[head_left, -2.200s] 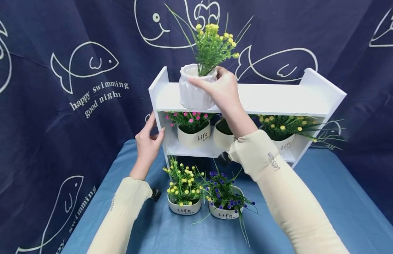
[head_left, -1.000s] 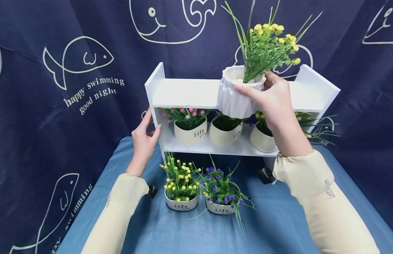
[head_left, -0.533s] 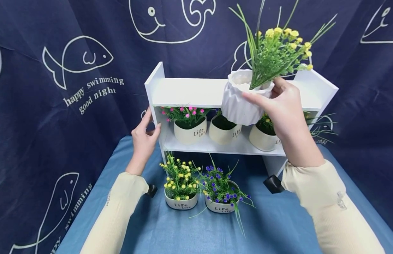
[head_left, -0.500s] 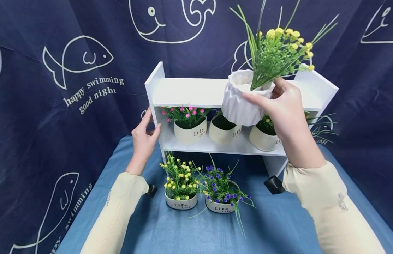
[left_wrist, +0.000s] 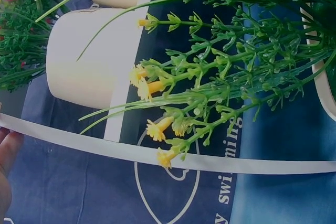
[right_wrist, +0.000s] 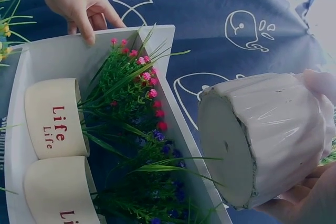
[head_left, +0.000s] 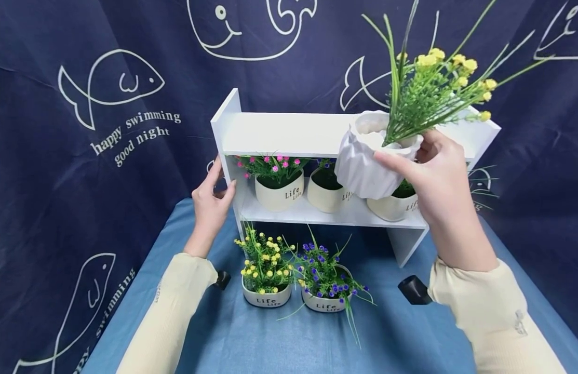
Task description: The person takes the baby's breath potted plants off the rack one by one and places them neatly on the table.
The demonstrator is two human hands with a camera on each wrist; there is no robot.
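Note:
My right hand (head_left: 445, 176) grips the rim of a white ribbed flower pot (head_left: 375, 161) holding yellow flowers and long grass blades (head_left: 429, 88). The pot tilts in front of the top board of a white shelf (head_left: 289, 132); the right wrist view shows its flat underside (right_wrist: 226, 148). My left hand (head_left: 211, 202) holds the shelf's left side panel, thumb on the front edge and fingers behind. On the middle board stand cream "Life" pots: one with pink flowers (head_left: 281, 192), one with blue flowers (head_left: 325, 192) and a third (head_left: 393, 205), its plant mostly hidden by the white pot.
On the blue cloth before the shelf stand a cream pot with yellow flowers (head_left: 267, 297) and another with blue flowers (head_left: 326, 303). A dark blue curtain (head_left: 144, 218) with white fish drawings hangs behind. Black wrist cameras (head_left: 415, 290) sit by both cuffs.
My right hand has lifted the white pot off the top board's left part, carried it right and toward me, and tilted it. My left hand keeps its hold on the side panel.

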